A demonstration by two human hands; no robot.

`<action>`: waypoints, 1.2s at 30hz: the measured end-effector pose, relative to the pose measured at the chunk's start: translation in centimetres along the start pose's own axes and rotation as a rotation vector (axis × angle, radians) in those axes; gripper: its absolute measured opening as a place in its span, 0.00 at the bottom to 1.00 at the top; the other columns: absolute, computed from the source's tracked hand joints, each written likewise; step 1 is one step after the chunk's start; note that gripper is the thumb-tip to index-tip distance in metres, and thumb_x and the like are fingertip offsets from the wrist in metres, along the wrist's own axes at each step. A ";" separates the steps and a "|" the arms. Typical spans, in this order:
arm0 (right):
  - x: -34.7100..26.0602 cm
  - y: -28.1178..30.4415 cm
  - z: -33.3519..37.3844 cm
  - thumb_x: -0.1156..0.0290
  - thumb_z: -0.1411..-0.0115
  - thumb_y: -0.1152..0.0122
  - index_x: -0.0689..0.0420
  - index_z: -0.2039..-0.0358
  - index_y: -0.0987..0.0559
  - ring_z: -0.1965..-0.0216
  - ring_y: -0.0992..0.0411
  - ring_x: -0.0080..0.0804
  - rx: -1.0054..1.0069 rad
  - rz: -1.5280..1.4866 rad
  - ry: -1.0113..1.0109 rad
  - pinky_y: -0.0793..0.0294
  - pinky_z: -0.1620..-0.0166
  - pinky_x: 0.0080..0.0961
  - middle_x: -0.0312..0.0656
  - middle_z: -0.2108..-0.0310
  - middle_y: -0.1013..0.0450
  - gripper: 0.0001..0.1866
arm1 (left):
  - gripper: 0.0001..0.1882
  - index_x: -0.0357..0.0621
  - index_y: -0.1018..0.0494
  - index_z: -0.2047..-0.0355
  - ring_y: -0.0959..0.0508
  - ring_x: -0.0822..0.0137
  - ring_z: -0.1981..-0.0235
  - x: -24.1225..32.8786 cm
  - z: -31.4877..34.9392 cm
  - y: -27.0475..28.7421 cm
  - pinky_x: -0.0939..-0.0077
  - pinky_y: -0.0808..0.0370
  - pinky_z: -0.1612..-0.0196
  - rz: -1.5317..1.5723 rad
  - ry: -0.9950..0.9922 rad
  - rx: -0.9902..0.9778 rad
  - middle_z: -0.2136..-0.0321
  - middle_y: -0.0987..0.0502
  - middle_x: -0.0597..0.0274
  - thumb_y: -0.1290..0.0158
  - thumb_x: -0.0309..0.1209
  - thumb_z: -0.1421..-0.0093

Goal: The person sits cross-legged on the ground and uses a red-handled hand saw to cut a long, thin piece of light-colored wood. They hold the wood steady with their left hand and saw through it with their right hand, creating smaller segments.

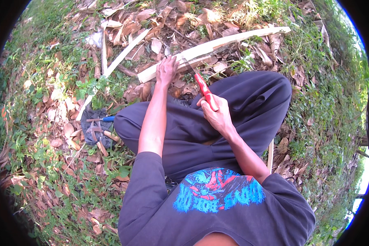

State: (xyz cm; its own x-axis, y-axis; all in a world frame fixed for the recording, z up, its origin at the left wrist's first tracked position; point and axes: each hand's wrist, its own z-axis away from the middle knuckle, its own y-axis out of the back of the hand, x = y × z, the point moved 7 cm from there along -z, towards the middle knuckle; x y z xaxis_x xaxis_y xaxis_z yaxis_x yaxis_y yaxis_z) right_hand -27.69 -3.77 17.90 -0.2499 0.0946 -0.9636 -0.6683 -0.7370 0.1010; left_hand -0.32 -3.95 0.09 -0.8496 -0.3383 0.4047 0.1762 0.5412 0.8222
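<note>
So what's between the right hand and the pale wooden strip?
In the head view, a red-handled tool with a metal blade, held in the right hand, points toward the strip.

We see grassy ground strewn with dry brown leaves; on its left side lie pale wood strips and a crumpled dark sheet.

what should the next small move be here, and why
Probably a short, light stroke of the red-handled cutting tool on the pale wooden strip, with the left hand bearing down. The right hand holds the tool, its thin blade appears to meet the strip, and the left hand lies on the strip just left of it, seemingly steadying it.
</note>
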 end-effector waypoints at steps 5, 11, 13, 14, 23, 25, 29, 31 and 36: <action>-0.6 0.2 0.5 0.72 0.39 0.45 0.65 0.70 0.21 0.80 0.37 0.17 0.014 -0.050 -0.082 0.35 0.74 0.21 0.33 0.82 0.32 0.09 | 0.19 0.50 0.23 0.49 0.25 0.43 0.46 1.1 -0.4 0.5 0.54 0.30 0.41 0.021 0.003 -0.070 0.47 0.23 0.52 0.46 0.45 0.36; -2.0 0.0 -0.9 0.71 0.40 0.46 0.64 0.70 0.21 0.80 0.38 0.16 -0.019 -0.077 -0.128 0.36 0.75 0.22 0.32 0.83 0.33 0.10 | 0.17 0.52 0.23 0.50 0.27 0.42 0.43 1.1 -0.4 0.7 0.51 0.30 0.42 0.001 0.048 -0.131 0.44 0.25 0.54 0.47 0.43 0.36; -2.7 0.0 -0.4 0.71 0.40 0.46 0.65 0.71 0.21 0.80 0.37 0.18 0.003 -0.018 -0.101 0.35 0.74 0.23 0.34 0.84 0.33 0.11 | 0.17 0.51 0.23 0.50 0.28 0.41 0.42 1.0 -0.4 0.7 0.51 0.30 0.42 0.006 0.045 -0.123 0.44 0.25 0.54 0.47 0.42 0.36; -2.9 0.1 0.0 0.70 0.40 0.46 0.65 0.72 0.21 0.80 0.37 0.18 0.017 0.003 -0.114 0.34 0.73 0.23 0.35 0.84 0.33 0.11 | 0.17 0.51 0.23 0.50 0.28 0.41 0.42 0.9 -0.4 0.7 0.51 0.30 0.42 0.008 0.043 -0.120 0.44 0.25 0.54 0.47 0.42 0.36; -4.8 -0.3 -0.8 0.71 0.36 0.51 0.62 0.70 0.25 0.91 0.43 0.14 -0.013 0.013 -0.045 0.46 0.88 0.17 0.28 0.89 0.39 0.09 | 0.19 0.51 0.24 0.49 0.28 0.42 0.42 0.8 -0.4 0.7 0.50 0.30 0.43 0.003 0.037 -0.101 0.45 0.24 0.55 0.46 0.43 0.37; -5.0 -0.2 -0.7 0.71 0.39 0.49 0.63 0.73 0.27 0.87 0.43 0.16 0.000 0.038 -0.062 0.43 0.84 0.21 0.32 0.88 0.40 0.09 | 0.18 0.50 0.23 0.50 0.27 0.42 0.43 0.5 -0.3 0.7 0.50 0.29 0.43 -0.001 0.035 -0.076 0.46 0.23 0.55 0.45 0.43 0.37; -4.6 0.3 -0.3 0.71 0.44 0.44 0.67 0.78 0.31 0.80 0.44 0.21 0.071 0.044 -0.095 0.38 0.75 0.30 0.41 0.86 0.41 0.13 | 0.17 0.49 0.22 0.51 0.25 0.42 0.45 1.5 -0.6 1.0 0.51 0.28 0.44 0.011 0.006 -0.064 0.47 0.23 0.53 0.45 0.42 0.37; -4.5 0.3 -0.4 0.70 0.44 0.44 0.67 0.78 0.31 0.79 0.43 0.21 0.077 0.066 -0.096 0.37 0.74 0.31 0.41 0.86 0.40 0.13 | 0.17 0.49 0.22 0.52 0.24 0.42 0.46 1.7 -0.5 1.2 0.51 0.27 0.45 0.017 -0.020 -0.042 0.48 0.22 0.53 0.45 0.41 0.38; -4.6 -0.1 -0.3 0.70 0.43 0.44 0.68 0.77 0.30 0.80 0.42 0.23 0.063 0.061 -0.078 0.36 0.73 0.31 0.43 0.86 0.38 0.13 | 0.16 0.48 0.22 0.53 0.22 0.43 0.49 1.4 -0.5 1.4 0.52 0.26 0.45 0.031 -0.046 -0.011 0.50 0.21 0.52 0.44 0.40 0.38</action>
State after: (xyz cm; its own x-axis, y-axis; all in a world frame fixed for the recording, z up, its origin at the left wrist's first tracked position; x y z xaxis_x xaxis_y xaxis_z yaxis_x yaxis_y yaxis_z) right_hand -26.27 -4.36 22.22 -0.3433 0.1046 -0.9334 -0.6923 -0.6998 0.1762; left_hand -1.03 -4.11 2.03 -0.8656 -0.2858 0.4113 0.2077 0.5424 0.8140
